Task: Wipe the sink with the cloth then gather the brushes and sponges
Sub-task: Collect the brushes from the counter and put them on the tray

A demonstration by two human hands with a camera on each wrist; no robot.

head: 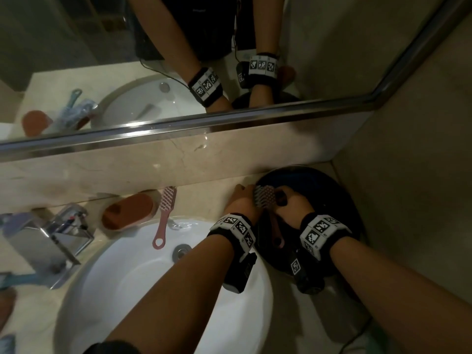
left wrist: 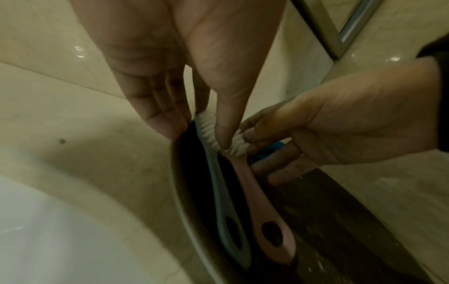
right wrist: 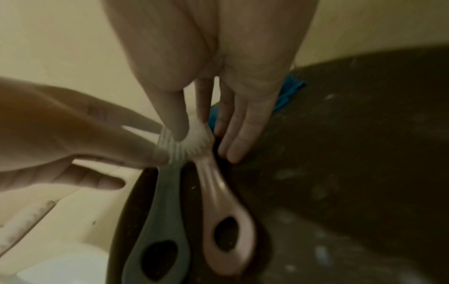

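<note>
Two long-handled brushes lie side by side at the left rim of a black round tray (head: 344,200): a grey-blue brush (left wrist: 218,194) and a pink brush (left wrist: 252,192), both with white bristles. My left hand (left wrist: 199,130) pinches the head of the grey-blue brush between thumb and fingers. From the right, my right hand (right wrist: 199,134) pinches the pink brush's head. In the head view both hands (head: 242,200) (head: 283,200) meet over the brush heads (head: 264,199). A blue cloth (right wrist: 289,90) lies in the tray behind them. The white sink (head: 143,282) is to the left.
A second pink brush (head: 163,215) and an orange-brown sponge (head: 129,212) lie on the counter behind the sink. The chrome tap (head: 51,236) stands at the left, with bluish items at the left edge. A mirror (head: 178,60) and a wall corner close off the back and right.
</note>
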